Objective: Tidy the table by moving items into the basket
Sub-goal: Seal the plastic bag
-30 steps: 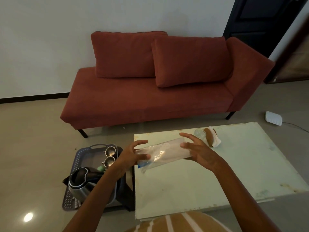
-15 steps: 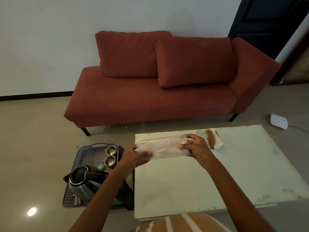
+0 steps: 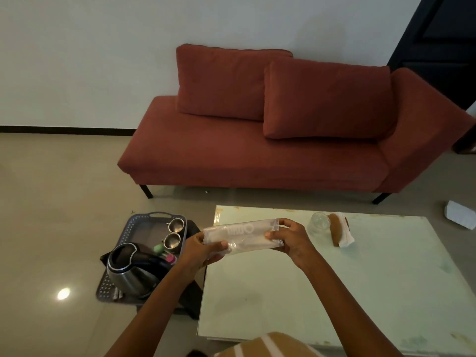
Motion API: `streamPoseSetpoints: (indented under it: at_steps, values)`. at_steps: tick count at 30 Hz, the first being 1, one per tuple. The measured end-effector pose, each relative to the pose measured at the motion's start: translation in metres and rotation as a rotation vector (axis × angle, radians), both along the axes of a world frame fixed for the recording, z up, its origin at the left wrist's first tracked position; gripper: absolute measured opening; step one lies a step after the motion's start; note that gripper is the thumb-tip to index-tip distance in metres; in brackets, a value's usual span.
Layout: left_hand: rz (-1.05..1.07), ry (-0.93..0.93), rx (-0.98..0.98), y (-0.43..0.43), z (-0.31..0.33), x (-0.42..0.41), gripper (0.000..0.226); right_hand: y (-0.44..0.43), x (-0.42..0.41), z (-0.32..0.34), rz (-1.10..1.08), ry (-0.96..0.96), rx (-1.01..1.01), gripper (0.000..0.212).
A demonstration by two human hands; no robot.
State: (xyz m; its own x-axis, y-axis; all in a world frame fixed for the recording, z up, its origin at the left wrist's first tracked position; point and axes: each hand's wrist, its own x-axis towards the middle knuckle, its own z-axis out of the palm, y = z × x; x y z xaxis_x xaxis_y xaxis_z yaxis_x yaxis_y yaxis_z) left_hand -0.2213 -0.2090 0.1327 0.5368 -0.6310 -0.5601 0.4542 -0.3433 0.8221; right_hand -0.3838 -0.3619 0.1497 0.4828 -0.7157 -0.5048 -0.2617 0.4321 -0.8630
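Clear plastic fills both grips: the left fingers [image 3: 219, 245] curl round one end of a long flat packet [image 3: 242, 234], and the right fingers [image 3: 273, 234] pinch the other end. The left hand [image 3: 203, 251] and right hand [image 3: 291, 240] hold it level in the air above the far-left corner of the counter [image 3: 322, 292]. White lettering runs along the packet's upper edge. One letter is round like an O, and the rest cannot be read. Its contents are too faint to make out.

A glass [image 3: 319, 222] stands at the counter's far edge, just beside a brown thing [image 3: 336, 230] lying on white tissue. On the floor left of the counter, a basket [image 3: 134, 222] holds a kettle [image 3: 128, 271] and two steel cups [image 3: 172, 240], partly hidden by the left forearm. A sofa [image 3: 257, 155] stands beyond the counter.
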Motion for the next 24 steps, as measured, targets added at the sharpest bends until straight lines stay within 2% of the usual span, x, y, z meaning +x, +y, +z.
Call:
streamPoseSetpoints:
  at_steps: [3,7,13,19,24]
  values:
    - [0.016,-0.043,0.041,0.012,-0.004,0.018,0.032,0.011,0.024,-0.009,0.001,0.016,0.044,0.039]
    - [-0.026,0.004,0.051,0.032,-0.013,0.060,0.047,0.029,0.062,-0.024,-0.040,0.026,0.110,0.041]
    - [-0.120,0.107,0.062,0.066,-0.023,0.152,0.032,0.070,0.137,-0.050,-0.097,0.011,0.267,0.025]
    - [-0.026,0.120,0.113,0.097,-0.051,0.262,0.024,0.103,0.235,-0.071,-0.139,0.117,0.315,0.017]
    - [0.065,0.053,0.182,0.112,-0.078,0.325,0.019,0.117,0.305,-0.079,-0.063,0.212,0.263,0.023]
